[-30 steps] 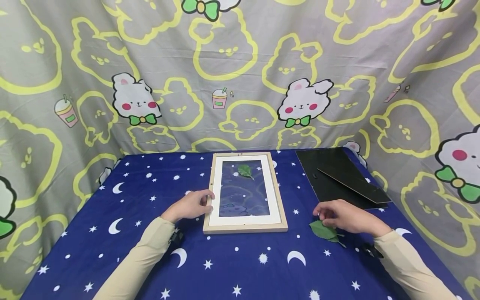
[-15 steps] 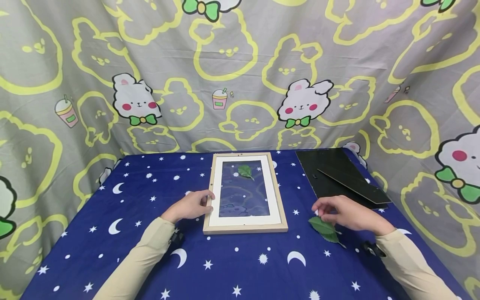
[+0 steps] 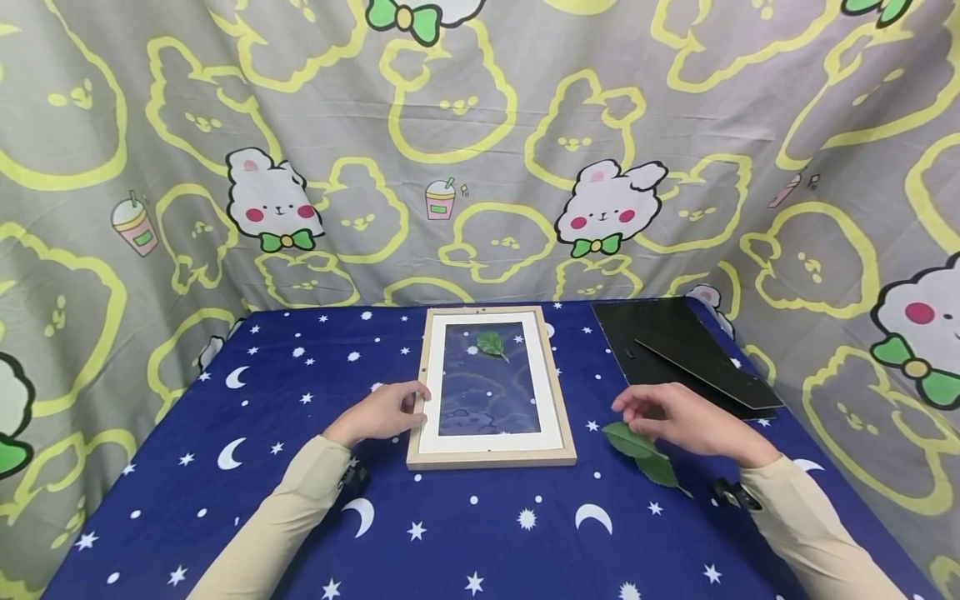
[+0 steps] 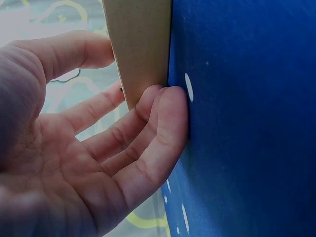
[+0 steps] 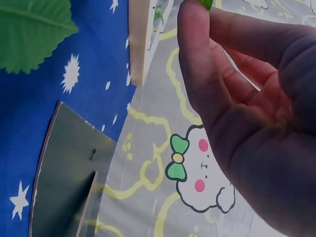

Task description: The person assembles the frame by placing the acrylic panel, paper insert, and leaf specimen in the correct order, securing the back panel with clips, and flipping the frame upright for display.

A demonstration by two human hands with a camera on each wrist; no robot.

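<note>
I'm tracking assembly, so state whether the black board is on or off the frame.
Off: the black board lies on the tablecloth, right of the frame, with cloth showing between them.

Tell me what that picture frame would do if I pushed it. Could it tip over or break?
The picture frame probably wouldn't tip over, because it lies flat on the starry cloth. It should stay stiff, as its wooden sides look thick. Its clear window might crack: it reflects the curtain, though I can't tell if it's glass or plastic.
</note>
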